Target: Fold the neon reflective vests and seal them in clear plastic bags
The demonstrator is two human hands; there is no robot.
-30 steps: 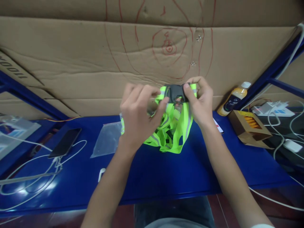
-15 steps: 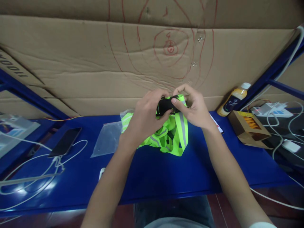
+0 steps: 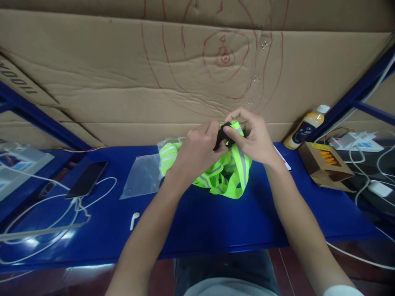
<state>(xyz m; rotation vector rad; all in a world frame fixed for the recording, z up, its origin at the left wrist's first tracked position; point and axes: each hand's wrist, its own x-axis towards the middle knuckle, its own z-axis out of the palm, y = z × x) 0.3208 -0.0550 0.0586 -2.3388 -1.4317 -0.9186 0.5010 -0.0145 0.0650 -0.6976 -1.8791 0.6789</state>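
A neon-yellow reflective strap vest (image 3: 225,174) with grey stripes lies bunched on the blue table (image 3: 216,226), partly lifted. My left hand (image 3: 194,154) and my right hand (image 3: 251,137) meet above it, both with fingers closed around the vest's black plastic buckle (image 3: 222,135). Only a small part of the buckle shows between my thumbs. The straps hang from the buckle down to the pile.
A clear plastic bag (image 3: 140,179) lies left of the vest. Further left are a black phone (image 3: 87,185) and white cables (image 3: 46,218). A white earbud (image 3: 134,218) sits near the front. At the right stand an orange-drink bottle (image 3: 305,125) and an open cardboard box (image 3: 324,164). Cardboard sheets (image 3: 123,82) form the back wall.
My hands have drawn together and sunk slightly toward the table. The buckle, plainly seen between them a second ago, is now mostly covered by my fingers.
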